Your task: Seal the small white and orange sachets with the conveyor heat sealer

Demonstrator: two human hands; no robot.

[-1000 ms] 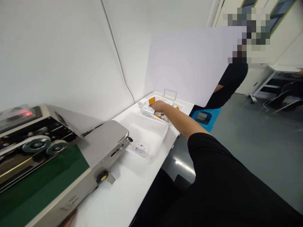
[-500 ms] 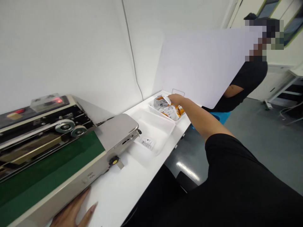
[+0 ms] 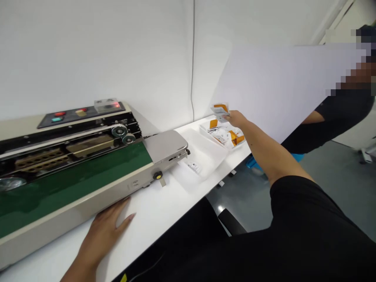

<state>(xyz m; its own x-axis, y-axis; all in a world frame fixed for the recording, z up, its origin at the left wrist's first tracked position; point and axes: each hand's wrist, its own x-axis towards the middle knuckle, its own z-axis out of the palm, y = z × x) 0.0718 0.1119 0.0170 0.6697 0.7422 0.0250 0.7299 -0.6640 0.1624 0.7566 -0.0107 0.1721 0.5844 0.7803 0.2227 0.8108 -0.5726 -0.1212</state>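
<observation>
My right hand (image 3: 236,118) reaches far across the white table and is closed on a small white and orange packet (image 3: 221,111), held above a far white tray (image 3: 205,128) that holds several similar packets (image 3: 227,136). My left hand (image 3: 110,225) lies flat with fingers spread on the white tabletop (image 3: 152,219), against the front edge of a conveyor machine (image 3: 88,164) with a green belt. A nearer white tray (image 3: 202,154) holds one packet (image 3: 194,167) close to the machine's outlet.
A white panel (image 3: 279,90) stands at the table's far end; behind it another person in black (image 3: 337,117) stands. The machine's control panel (image 3: 79,113) shows a red light. A blue stool (image 3: 255,161) and grey floor lie right of the table.
My right hand has lifted a packet out of the far tray. The view has swung left, so more of the machine and all of my left hand now show.
</observation>
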